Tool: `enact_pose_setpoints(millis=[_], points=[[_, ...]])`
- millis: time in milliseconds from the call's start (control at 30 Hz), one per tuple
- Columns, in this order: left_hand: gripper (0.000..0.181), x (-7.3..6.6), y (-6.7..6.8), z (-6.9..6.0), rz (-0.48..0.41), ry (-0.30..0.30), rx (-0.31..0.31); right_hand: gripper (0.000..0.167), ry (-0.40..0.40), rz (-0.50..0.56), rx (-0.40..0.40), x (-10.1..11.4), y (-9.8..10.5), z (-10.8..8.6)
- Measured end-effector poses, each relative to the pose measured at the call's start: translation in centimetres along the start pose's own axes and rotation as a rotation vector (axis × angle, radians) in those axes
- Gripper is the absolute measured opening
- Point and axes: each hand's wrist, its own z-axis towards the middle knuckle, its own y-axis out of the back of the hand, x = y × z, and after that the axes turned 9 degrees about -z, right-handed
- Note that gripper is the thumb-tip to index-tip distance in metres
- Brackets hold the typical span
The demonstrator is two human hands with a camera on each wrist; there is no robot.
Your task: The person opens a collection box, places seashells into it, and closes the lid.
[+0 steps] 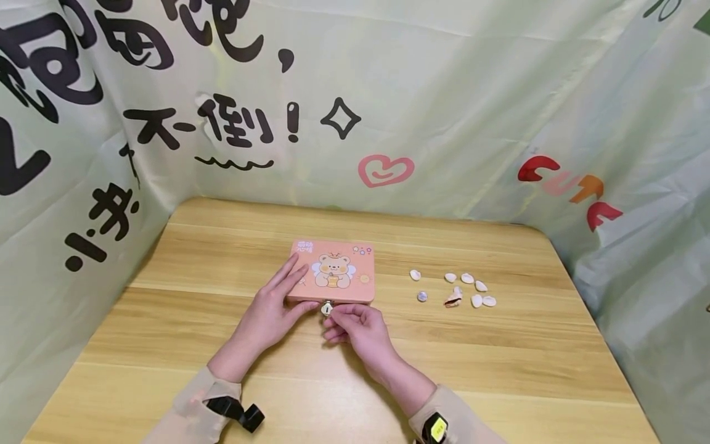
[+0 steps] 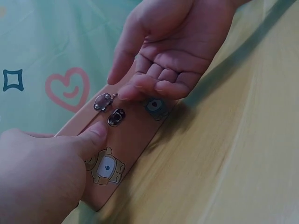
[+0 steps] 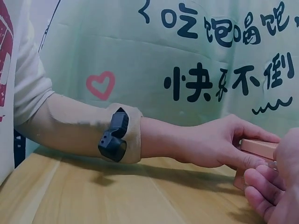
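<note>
A pink tin box (image 1: pixel 363 262) with a bear on its lid lies closed on the table. My left hand (image 1: pixel 269 314) holds its left side, fingers over the lid and thumb along the front edge. A silver clasp (image 1: pixel 327 307) sits at the middle of the front. In the left wrist view its upper plate (image 2: pixel 103 102) stands out from the lower catch (image 2: pixel 116 118). My right hand (image 1: pixel 363 336) is at the clasp's right side, fingers curled, thumb and index finger pinching its edge. The right wrist view mostly hides this contact.
Right of the box lie several small white shells (image 1: pixel 481 286), a larger brown-and-white spiral shell (image 1: pixel 455 296) and a round bluish piece (image 1: pixel 423 296). A printed cloth (image 1: pixel 471 111) hangs behind the wooden table (image 1: pixel 499 370) and along its sides.
</note>
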Motion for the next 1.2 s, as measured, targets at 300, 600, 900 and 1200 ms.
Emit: enact_pose_setpoints(millis=[300, 600, 900, 1200], points=[[0.077, -0.1, -0.1, 0.0, -0.004, -0.003, -0.006, 0.025, -0.025, -0.010, 0.041, -0.4, -0.5, 0.3], [0.078, 0.0, -0.1, 0.0, -0.010, -0.001, -0.007, 0.024, -0.010, -0.010, 0.052, -0.6, -0.4, 0.6], [0.078, -0.1, 0.1, 0.0, -0.014, 0.004, -0.004, 0.024, 0.060, -0.056, 0.021, -1.0, -0.5, 1.0], [0.080, -0.3, 0.6, 0.3, 0.004, 0.024, 0.021, 0.022, 0.081, -0.075, -0.006, -0.8, -0.6, 0.9]])
